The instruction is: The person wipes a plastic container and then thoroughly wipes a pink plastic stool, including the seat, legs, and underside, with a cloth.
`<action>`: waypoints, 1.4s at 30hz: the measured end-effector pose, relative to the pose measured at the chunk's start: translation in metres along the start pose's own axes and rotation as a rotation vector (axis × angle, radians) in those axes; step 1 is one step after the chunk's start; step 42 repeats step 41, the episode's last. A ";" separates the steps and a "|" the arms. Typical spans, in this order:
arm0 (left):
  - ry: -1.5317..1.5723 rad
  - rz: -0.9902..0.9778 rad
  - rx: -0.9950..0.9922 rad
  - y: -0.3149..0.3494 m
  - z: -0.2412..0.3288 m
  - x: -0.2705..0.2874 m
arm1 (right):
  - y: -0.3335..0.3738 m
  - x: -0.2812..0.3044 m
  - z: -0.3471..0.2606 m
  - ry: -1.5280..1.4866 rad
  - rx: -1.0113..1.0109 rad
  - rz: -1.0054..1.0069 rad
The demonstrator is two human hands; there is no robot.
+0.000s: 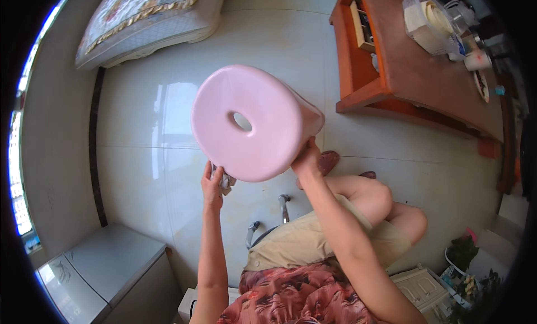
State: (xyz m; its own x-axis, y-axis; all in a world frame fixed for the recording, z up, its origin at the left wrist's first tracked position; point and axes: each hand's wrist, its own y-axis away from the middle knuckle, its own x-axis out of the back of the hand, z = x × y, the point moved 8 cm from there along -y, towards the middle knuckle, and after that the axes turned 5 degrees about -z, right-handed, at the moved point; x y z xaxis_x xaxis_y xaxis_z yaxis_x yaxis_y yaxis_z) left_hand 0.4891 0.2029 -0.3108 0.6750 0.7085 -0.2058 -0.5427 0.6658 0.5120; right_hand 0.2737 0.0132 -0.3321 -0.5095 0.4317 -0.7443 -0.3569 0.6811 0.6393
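A pink plastic stool (pixel 218 100) with an oval hole in its seat is held up in front of me, its seat tilted toward me. On its right near side, my right hand (pixel 306 159) grips the rim, the fingers partly hidden behind it. My left hand (pixel 212 181) is closed on a crumpled greyish cloth (pixel 227 183) at the seat's lower left edge. The left fingertips are at or very near the stool's rim; whether they touch it I cannot tell.
A reddish wooden table (pixel 430 83) bearing a white basket (pixel 428 24) and a cup (pixel 477 60) stands at the right. A mattress (pixel 151 30) lies at the far left, a grey cabinet (pixel 117 257) at the near left. Potted plants (pixel 464 254) are at the lower right.
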 end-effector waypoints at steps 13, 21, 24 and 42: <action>-0.341 -0.040 -0.072 -0.105 0.044 -0.155 | -0.079 0.054 -0.028 -0.287 0.061 0.252; -0.372 -0.141 -0.049 -0.157 0.045 -0.220 | -0.113 0.053 -0.057 -0.150 0.072 0.230; -0.380 -0.250 -0.133 -0.175 0.037 -0.242 | -0.121 0.062 -0.064 -0.036 0.045 0.268; -1.017 -0.053 -0.883 -0.199 0.048 -0.285 | -0.054 -0.064 -0.140 1.576 0.919 0.241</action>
